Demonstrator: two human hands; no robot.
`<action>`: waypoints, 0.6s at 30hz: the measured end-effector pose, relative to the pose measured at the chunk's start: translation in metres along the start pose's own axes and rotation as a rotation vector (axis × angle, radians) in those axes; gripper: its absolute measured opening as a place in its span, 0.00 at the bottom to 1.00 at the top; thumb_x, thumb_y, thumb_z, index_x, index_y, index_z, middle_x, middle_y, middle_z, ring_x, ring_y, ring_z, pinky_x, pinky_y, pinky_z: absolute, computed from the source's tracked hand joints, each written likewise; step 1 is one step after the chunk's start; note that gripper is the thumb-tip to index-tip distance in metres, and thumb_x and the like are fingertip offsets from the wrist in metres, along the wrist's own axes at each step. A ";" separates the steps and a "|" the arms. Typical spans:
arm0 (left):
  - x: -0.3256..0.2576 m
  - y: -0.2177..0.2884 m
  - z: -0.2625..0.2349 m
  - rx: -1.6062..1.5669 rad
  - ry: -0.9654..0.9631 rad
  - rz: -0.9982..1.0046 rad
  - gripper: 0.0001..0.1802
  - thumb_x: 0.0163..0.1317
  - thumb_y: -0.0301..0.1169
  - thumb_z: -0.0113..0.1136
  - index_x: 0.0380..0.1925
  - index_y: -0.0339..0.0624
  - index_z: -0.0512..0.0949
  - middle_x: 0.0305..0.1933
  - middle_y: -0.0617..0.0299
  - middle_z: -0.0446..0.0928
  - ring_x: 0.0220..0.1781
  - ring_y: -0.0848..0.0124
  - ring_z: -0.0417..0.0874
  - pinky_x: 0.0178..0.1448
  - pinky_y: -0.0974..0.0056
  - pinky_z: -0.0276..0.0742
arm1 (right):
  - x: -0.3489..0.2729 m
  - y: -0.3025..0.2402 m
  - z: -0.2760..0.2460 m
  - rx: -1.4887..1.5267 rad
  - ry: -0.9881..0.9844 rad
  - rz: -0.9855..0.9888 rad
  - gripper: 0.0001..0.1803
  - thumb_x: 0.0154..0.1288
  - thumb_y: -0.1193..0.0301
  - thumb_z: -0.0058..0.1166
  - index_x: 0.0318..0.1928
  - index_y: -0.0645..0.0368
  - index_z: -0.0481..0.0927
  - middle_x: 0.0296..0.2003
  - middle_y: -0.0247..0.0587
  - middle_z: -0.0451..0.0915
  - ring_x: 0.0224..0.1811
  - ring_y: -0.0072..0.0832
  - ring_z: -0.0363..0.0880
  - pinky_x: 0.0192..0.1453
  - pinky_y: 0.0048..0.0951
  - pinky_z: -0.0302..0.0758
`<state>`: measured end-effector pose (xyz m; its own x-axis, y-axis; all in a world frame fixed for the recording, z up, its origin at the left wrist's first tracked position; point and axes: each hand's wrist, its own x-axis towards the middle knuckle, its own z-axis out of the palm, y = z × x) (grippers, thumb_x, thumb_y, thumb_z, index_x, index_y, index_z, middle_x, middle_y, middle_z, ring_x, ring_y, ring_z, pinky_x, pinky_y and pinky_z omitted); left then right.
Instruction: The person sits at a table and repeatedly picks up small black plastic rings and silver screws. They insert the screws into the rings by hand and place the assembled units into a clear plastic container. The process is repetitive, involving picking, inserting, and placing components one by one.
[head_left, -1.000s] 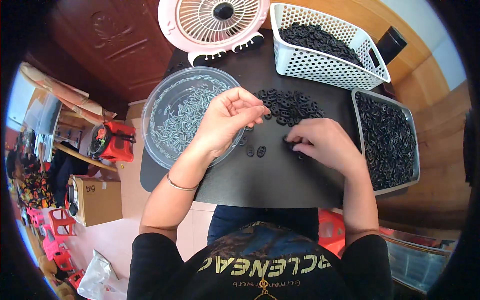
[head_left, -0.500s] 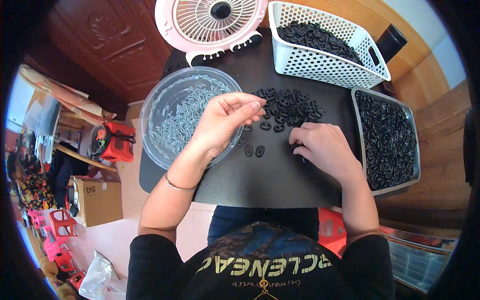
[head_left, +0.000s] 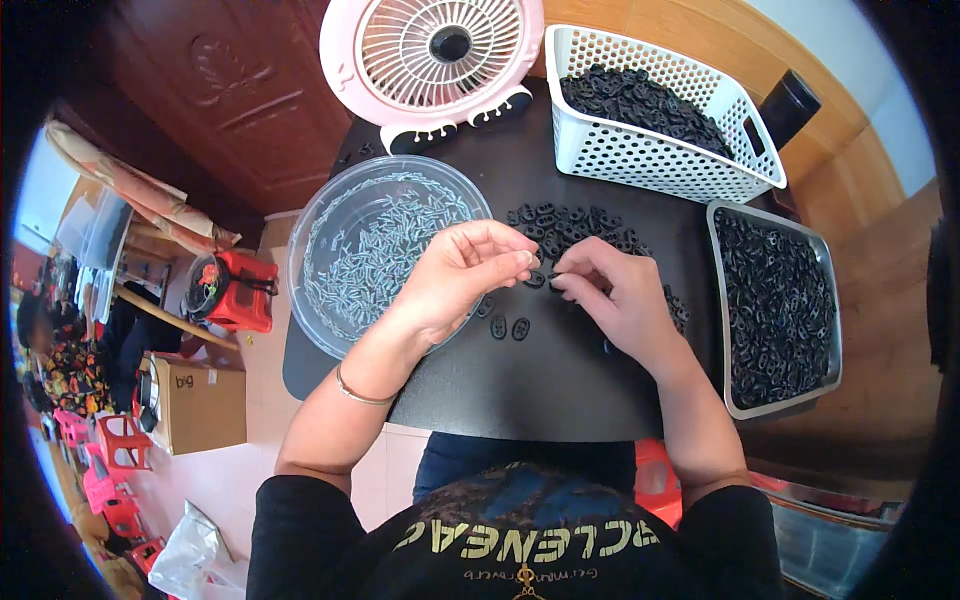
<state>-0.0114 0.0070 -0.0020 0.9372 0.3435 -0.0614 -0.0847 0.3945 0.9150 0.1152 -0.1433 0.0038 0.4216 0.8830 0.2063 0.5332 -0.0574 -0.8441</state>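
Note:
My left hand [head_left: 462, 275], with a bracelet at its wrist, is closed in a pinch over the right rim of a round clear tub [head_left: 300, 235]. Small silvery screw-like pins [head_left: 375, 265] fill that tub. Facing it, my right hand [head_left: 622, 298] is also pinched, its fingertips just short of the left ones. What either pinch holds is too small or hidden to make out. Behind the fingertips lies a loose pile of black oval pieces with two holes [head_left: 575, 222]. Two similar oval pieces [head_left: 509, 328] lie apart, nearer to me.
A pink fan [head_left: 445, 45] stands at the table's far edge. Black pieces also fill a white perforated basket [head_left: 660, 165] at the back right and a metal tray [head_left: 735, 390] on the right. A cardboard box [head_left: 205, 405] and red stools [head_left: 240, 292] are on the floor at left.
My right hand has lifted off the table and moved left, close to the left fingertips. My left hand stays pinched. The whole view has shifted slightly.

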 end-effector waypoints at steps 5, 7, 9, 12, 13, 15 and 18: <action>0.001 -0.007 0.002 -0.018 -0.028 0.010 0.04 0.55 0.22 0.57 0.32 0.35 0.76 0.32 0.57 0.78 0.34 0.75 0.78 0.40 0.74 0.75 | -0.004 0.014 0.008 0.269 0.060 0.000 0.05 0.52 0.80 0.56 0.32 0.62 0.75 0.26 0.35 0.79 0.28 0.18 0.79 0.33 0.19 0.75; 0.000 -0.008 0.001 -0.014 -0.052 0.001 0.05 0.55 0.22 0.57 0.33 0.35 0.76 0.33 0.59 0.78 0.35 0.75 0.78 0.42 0.72 0.75 | -0.004 0.014 0.009 0.293 0.079 0.005 0.05 0.52 0.80 0.57 0.31 0.62 0.75 0.26 0.34 0.79 0.28 0.17 0.78 0.34 0.19 0.75; 0.000 -0.009 0.002 -0.015 -0.069 -0.006 0.05 0.54 0.21 0.57 0.33 0.36 0.75 0.33 0.60 0.78 0.36 0.76 0.78 0.43 0.72 0.74 | -0.003 0.014 0.010 0.319 0.095 0.009 0.06 0.52 0.80 0.57 0.31 0.62 0.76 0.26 0.34 0.79 0.28 0.17 0.78 0.34 0.18 0.75; 0.000 -0.010 0.004 -0.025 -0.085 -0.006 0.06 0.54 0.21 0.57 0.33 0.36 0.75 0.34 0.60 0.78 0.36 0.76 0.78 0.43 0.72 0.74 | -0.004 0.013 0.008 0.374 0.154 0.028 0.06 0.51 0.81 0.57 0.31 0.62 0.76 0.28 0.34 0.78 0.29 0.17 0.78 0.34 0.18 0.75; 0.000 -0.010 0.004 -0.021 -0.085 0.001 0.06 0.54 0.21 0.57 0.33 0.36 0.75 0.34 0.59 0.78 0.37 0.76 0.78 0.44 0.72 0.74 | -0.003 0.010 0.009 0.406 0.195 0.039 0.06 0.51 0.81 0.57 0.31 0.62 0.76 0.28 0.34 0.78 0.29 0.17 0.77 0.34 0.18 0.75; 0.001 -0.010 0.004 -0.028 -0.078 0.013 0.07 0.54 0.21 0.57 0.35 0.36 0.74 0.35 0.59 0.78 0.37 0.76 0.78 0.44 0.72 0.74 | -0.003 0.008 0.009 0.451 0.213 0.057 0.06 0.51 0.82 0.56 0.32 0.62 0.76 0.29 0.34 0.77 0.30 0.17 0.77 0.34 0.17 0.74; 0.001 -0.010 0.004 -0.056 -0.056 0.023 0.10 0.54 0.20 0.57 0.38 0.35 0.73 0.35 0.59 0.78 0.38 0.76 0.78 0.44 0.72 0.74 | -0.005 0.010 0.008 0.460 0.167 0.016 0.08 0.52 0.83 0.55 0.34 0.63 0.77 0.31 0.36 0.76 0.32 0.18 0.77 0.35 0.17 0.75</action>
<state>-0.0080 -0.0003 -0.0096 0.9521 0.3054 -0.0166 -0.1239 0.4347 0.8920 0.1126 -0.1443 -0.0091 0.5591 0.7947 0.2365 0.1621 0.1750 -0.9711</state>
